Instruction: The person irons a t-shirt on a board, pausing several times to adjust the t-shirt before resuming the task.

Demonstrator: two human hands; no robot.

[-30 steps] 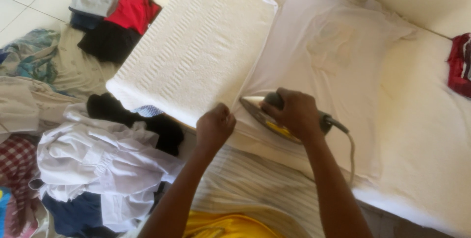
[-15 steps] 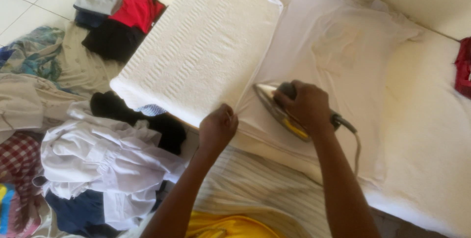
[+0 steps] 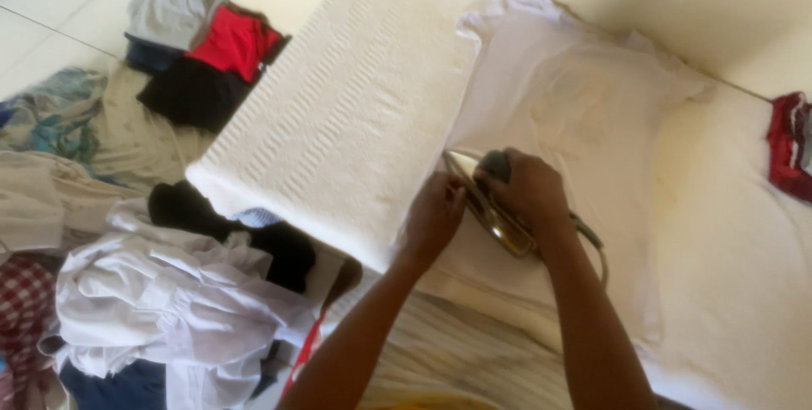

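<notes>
White padded bedding (image 3: 727, 292) fills the right side, bare toward its far right edge beyond a white cotton shirt (image 3: 584, 123). On the shirt's left edge, beside a white ribbed foam slab (image 3: 338, 123), the right hand (image 3: 524, 194) grips a metal-soled iron (image 3: 486, 207). The left hand (image 3: 436, 220), fingers curled, now touches the iron's side, closer than before. Heaped clothes (image 3: 152, 308) crowd the left.
</notes>
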